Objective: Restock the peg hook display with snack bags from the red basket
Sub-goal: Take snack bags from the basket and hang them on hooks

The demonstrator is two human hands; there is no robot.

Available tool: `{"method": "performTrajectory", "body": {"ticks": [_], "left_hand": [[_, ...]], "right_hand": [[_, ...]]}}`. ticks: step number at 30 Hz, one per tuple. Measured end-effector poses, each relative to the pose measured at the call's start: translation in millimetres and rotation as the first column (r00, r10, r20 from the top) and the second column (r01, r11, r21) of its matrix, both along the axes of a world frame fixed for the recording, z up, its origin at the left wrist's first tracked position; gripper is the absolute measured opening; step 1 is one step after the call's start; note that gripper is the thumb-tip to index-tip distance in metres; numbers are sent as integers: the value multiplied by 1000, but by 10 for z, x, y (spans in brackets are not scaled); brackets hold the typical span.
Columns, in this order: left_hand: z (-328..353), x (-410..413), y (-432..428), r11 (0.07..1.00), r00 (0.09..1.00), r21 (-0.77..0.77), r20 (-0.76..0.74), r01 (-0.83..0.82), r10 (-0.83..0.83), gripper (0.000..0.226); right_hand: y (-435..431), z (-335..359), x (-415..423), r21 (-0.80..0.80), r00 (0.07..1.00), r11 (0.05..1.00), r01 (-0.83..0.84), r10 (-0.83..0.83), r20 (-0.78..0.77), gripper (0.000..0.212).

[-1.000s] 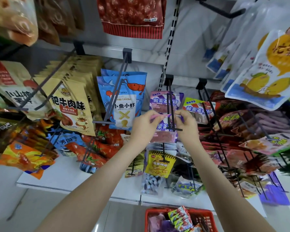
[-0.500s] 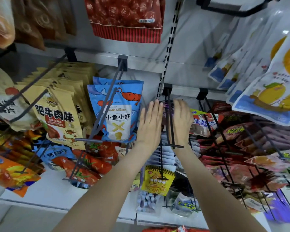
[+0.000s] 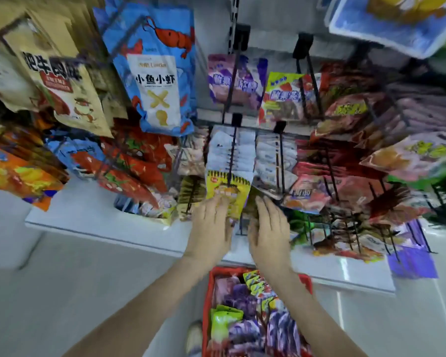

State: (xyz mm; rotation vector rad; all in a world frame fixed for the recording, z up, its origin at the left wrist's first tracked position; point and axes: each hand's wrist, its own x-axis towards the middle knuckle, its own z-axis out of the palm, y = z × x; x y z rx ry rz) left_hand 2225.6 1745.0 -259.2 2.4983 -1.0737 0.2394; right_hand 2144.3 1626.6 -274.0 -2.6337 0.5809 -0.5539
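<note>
Lowered from the upper peg, the left hand (image 3: 211,228) and right hand (image 3: 268,233) now hang side by side, fingers loosely straight and holding nothing; the peg hook display (image 3: 304,47) spreads above and to either side of them; the red basket (image 3: 207,300), full of snack bags (image 3: 245,328), sits just below the wrists; a purple bag (image 3: 245,83) hangs well above; a yellow bag (image 3: 228,191) meets the left fingertips.

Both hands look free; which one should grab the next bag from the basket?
Right, probably: the right hand hangs open above the basket's middle; the left hand sits over its left edge.
</note>
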Motion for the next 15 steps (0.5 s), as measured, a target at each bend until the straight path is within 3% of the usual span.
{"method": "performTrajectory", "body": {"ticks": [2,3,6,11,15], "left_hand": [[-392,-280,110,996,995,-20,-30,93,-93,38],[-656,-470,198,991,989,38,-80,130,-127,35],[-1342,-1021,340,919,908,329,-415,216,-65,41],[-2629,-1448,434,777,867,564,-496,281,46,49],[-3574,-1554,609,681,843,651,-529,335,92,63]], "right_hand": [[20,-381,-375,-1,998,1000,-25,25,-65,52],[22,-607,-611,26,981,999,-22,27,-194,53],[-23,-1297,-1238,185,829,982,-47,142,-541,56],[-66,-2539,-1899,325,712,946,2,227,-664,48],[25,-3502,-2137,405,617,914,25,305,-725,57]]}}
